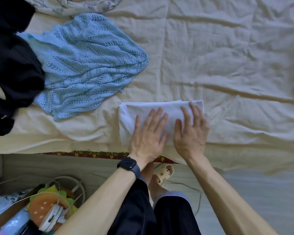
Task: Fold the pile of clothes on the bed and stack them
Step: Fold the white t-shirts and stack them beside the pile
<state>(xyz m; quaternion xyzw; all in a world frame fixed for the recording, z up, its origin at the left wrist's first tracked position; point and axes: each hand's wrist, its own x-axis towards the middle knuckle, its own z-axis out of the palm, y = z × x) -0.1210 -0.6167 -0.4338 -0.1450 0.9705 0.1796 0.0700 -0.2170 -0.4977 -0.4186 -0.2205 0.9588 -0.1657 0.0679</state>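
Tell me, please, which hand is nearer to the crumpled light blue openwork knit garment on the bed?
Left. The left hand lies flat on the folded white cloth, below and right of the light blue knit garment; the right hand lies on the same cloth, farther right.

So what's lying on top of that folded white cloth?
Two hands press flat on the folded white cloth: the left hand and the right hand, side by side. The cloth beneath their palms is covered.

Soft diffuse light, medium bright, no glare, source direction unclear. Shallow low-contrast shadows in the sheet (227, 56) creases. Dark clothes (12, 68) crush to near black, detail lost. Wide-angle bend toward the edges; clutter (41, 209) bottom-left is soft and smeared. Centre is sharp.
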